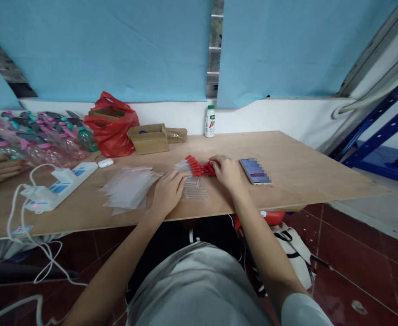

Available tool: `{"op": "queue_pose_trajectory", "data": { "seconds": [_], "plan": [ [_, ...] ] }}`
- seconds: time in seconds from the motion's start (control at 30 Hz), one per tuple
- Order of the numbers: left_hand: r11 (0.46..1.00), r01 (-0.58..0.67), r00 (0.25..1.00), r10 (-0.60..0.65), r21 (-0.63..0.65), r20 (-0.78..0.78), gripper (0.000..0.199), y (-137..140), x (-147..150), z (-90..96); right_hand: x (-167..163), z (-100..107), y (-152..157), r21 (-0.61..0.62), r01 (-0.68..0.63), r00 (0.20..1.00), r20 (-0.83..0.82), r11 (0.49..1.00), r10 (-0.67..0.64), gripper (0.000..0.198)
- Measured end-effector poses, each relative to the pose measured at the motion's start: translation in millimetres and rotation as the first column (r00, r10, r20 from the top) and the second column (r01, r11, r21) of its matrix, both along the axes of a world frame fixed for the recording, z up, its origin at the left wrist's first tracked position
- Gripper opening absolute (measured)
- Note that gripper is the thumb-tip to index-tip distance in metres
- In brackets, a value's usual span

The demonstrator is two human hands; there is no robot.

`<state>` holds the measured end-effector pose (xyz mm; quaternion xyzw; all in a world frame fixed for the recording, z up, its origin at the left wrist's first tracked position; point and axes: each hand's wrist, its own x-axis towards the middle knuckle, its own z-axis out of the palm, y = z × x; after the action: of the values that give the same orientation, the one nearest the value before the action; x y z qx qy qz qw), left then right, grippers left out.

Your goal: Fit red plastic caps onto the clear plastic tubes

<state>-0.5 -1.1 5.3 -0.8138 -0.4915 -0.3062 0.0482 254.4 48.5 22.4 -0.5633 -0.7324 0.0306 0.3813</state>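
Small tools with red handles and thin pale shafts (194, 166) lie in a bunch on the table between my two hands. Several thin clear or metallic rods (195, 190) are lined up just in front of them. My left hand (167, 192) rests at the left of the bunch, fingers stretched out and fingertips near the shafts. At the bunch's right end, my right hand (226, 173) has its thumb and fingers bent around red handles; its exact grip is partly hidden. A pile of clear plastic bags (127, 188) lies left of my left hand.
A phone (255, 171) lies to the right. Behind stand a bottle (210, 121), a cardboard box (149, 139) and a red bag (112, 131). On the left are a power strip (63, 188), an earbud case (105, 163), bagged spray bottles (46, 140) and another person's hand (2, 169).
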Motion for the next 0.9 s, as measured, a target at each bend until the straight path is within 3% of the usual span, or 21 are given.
{"op": "queue_pose_trajectory", "data": {
  "seconds": [0.17, 0.27, 0.6, 0.9],
  "plan": [
    [0.999, 0.029, 0.999, -0.030, -0.017, -0.020, 0.034, 3.0, 1.0, 0.4, 0.2, -2.3, -2.1, -0.078, 0.151, 0.984, 0.109, 0.985, -0.142, 0.024],
    [0.999, 0.041, 0.999, -0.041, -0.025, -0.011, 0.032, 3.5, 1.1, 0.3, 1.3, -2.7, -1.3, -0.074, 0.151, 0.978, 0.154, 0.986, -0.138, 0.015],
    [0.998, -0.040, 0.997, 0.043, -0.050, 0.066, 0.007, 8.0, -0.4, -4.3, -2.6, -1.4, -2.7, -0.102, 0.144, 0.975, 0.183, 0.984, -0.124, 0.025],
    [0.998, -0.053, 0.998, 0.054, -0.035, 0.033, 0.009, 7.3, 2.1, -2.8, -6.6, 1.0, -4.9, -0.099, 0.240, 0.954, 0.207, 0.966, -0.216, 0.015]
  ]
}}
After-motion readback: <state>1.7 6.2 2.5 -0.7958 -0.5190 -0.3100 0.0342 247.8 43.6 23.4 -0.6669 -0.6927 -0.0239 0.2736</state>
